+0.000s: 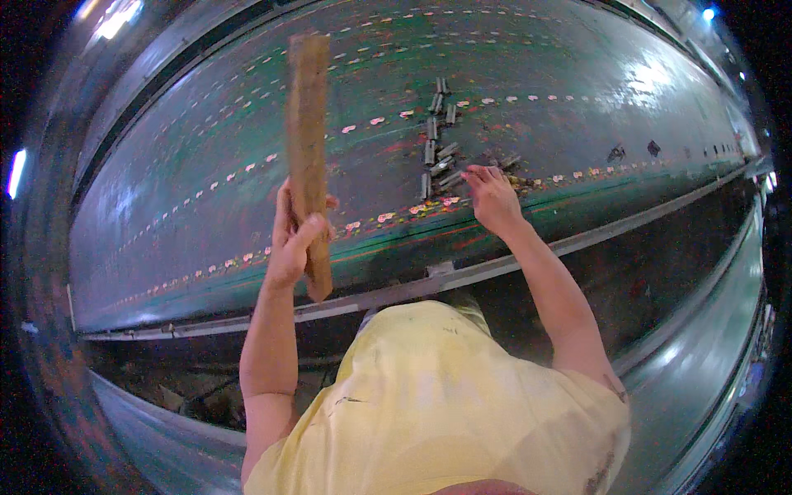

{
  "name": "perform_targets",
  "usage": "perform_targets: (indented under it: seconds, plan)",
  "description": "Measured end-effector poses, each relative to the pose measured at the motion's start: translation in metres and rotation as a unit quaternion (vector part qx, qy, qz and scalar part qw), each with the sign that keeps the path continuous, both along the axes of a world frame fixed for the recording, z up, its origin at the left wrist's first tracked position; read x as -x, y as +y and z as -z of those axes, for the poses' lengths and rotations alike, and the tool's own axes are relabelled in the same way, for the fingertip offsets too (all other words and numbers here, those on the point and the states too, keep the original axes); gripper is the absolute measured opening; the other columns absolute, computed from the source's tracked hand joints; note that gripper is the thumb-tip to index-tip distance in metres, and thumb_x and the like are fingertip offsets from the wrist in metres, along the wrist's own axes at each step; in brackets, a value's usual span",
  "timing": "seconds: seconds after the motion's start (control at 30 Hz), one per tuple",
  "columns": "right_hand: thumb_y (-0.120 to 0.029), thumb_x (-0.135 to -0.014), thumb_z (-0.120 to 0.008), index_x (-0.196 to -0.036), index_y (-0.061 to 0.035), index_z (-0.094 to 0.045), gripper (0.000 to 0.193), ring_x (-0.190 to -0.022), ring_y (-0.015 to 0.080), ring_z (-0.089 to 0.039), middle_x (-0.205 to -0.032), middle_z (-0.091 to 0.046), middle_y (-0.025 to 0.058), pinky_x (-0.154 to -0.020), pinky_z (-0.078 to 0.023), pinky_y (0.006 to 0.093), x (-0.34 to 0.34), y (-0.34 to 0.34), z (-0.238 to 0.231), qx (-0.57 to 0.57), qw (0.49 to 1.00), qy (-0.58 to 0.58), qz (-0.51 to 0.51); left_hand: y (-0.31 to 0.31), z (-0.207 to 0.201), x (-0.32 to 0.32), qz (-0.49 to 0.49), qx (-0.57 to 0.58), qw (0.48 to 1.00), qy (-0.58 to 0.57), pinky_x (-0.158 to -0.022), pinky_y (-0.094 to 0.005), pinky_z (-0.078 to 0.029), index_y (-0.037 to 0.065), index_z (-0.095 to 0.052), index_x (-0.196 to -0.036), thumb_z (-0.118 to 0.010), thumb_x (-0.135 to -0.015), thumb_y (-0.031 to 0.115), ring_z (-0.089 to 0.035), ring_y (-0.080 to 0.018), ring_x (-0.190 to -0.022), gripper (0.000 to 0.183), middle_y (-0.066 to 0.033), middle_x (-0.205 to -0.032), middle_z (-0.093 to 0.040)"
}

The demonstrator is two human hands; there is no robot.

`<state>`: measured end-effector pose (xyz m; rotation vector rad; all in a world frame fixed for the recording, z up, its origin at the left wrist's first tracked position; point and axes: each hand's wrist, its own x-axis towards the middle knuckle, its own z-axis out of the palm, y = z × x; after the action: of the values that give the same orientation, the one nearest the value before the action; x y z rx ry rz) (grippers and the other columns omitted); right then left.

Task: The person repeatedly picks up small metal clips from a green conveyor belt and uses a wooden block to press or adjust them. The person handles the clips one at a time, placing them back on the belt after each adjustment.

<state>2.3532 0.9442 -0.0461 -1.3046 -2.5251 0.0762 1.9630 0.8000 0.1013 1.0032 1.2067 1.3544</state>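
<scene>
Upright in my left hand (pixel 290 239) is a wooden board (pixel 308 124), long and narrow, with my fingers and thumb wrapped round its lower part. It stands up over the long green table (pixel 190 214). My right hand (pixel 495 200) is low over the table's near side, fingers bent and drawn together at the small grey metal-looking blocks (pixel 446 165). Whatever sits between those fingertips is too small to make out. Several of these blocks lie in a loose, uneven line running away from me; others lie scattered beside my right fingers.
Rows of small pale printed marks (pixel 377 120) run along the table surface. A light metal rail (pixel 396 293) borders its near edge, close to my body. Farther right lie small dark pieces (pixel 653 148). Another long green surface (pixel 701 396) stands behind me at the lower right.
</scene>
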Motion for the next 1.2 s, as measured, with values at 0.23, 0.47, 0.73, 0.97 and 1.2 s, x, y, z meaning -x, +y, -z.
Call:
perform_targets:
  seconds: [0.23,0.47,0.73,0.97,1.2]
  plan:
    - [-0.017,-0.094,-0.075,-0.134,-0.0109,-0.072,0.04,-0.118,0.0388,-0.068,-0.122,-0.07,0.0136,-0.098,-0.06,0.0534,0.03,0.016,0.011,0.003,1.0,-0.006,0.022,-0.036,-0.005,0.022,0.059,0.029,0.962,0.266,-0.088,-0.0428,-0.06,0.007,-0.06,-0.149,-0.073,-0.1,0.016,-0.074,-0.0249,-0.103,0.052,-0.0147,-0.118,-0.074]
    - [-0.021,-0.093,-0.086,-0.118,-0.009,-0.071,0.031,-0.112,0.0372,-0.073,-0.118,-0.074,0.0137,-0.094,-0.061,0.0495,0.036,-0.009,-0.014,0.073,0.985,0.031,0.153,-0.072,0.037,0.012,0.166,0.093,0.867,0.461,-0.097,-0.0537,-0.06,0.006,-0.059,-0.149,-0.081,-0.096,0.033,-0.073,-0.0467,-0.118,0.063,-0.0279,-0.129,-0.074]
    - [-0.014,-0.099,-0.087,-0.13,-0.0061,-0.075,0.034,-0.094,0.02,-0.077,-0.113,-0.078,0.0074,-0.084,-0.062,0.034,-0.001,-0.063,-0.005,0.108,0.91,0.337,0.217,-0.089,0.089,0.005,0.216,-0.018,0.828,0.518,-0.097,-0.0573,-0.061,0.007,-0.06,-0.133,-0.082,-0.092,0.033,-0.072,-0.0443,-0.119,0.054,-0.0226,-0.125,-0.072]
    - [-0.002,-0.106,-0.076,-0.142,-0.0022,-0.068,0.037,-0.096,0.0169,-0.078,-0.12,-0.077,0.0089,-0.084,-0.066,0.0312,0.01,-0.146,-0.025,0.137,0.827,0.463,0.289,-0.092,0.109,0.009,0.276,-0.022,0.781,0.559,-0.09,-0.0559,-0.064,0.007,-0.064,-0.127,-0.083,-0.086,0.03,-0.077,-0.0424,-0.109,0.051,-0.0202,-0.12,-0.075]
    - [0.004,-0.107,-0.068,-0.147,-0.0029,-0.066,0.041,-0.106,0.0185,-0.077,-0.128,-0.077,0.0113,-0.089,-0.066,0.0329,0.033,-0.206,-0.029,0.132,0.869,0.389,0.276,-0.095,0.104,0.023,0.295,-0.032,0.767,0.569,-0.091,-0.0561,-0.064,0.006,-0.065,-0.127,-0.082,-0.088,0.031,-0.077,-0.0435,-0.108,0.05,-0.0203,-0.12,-0.076]
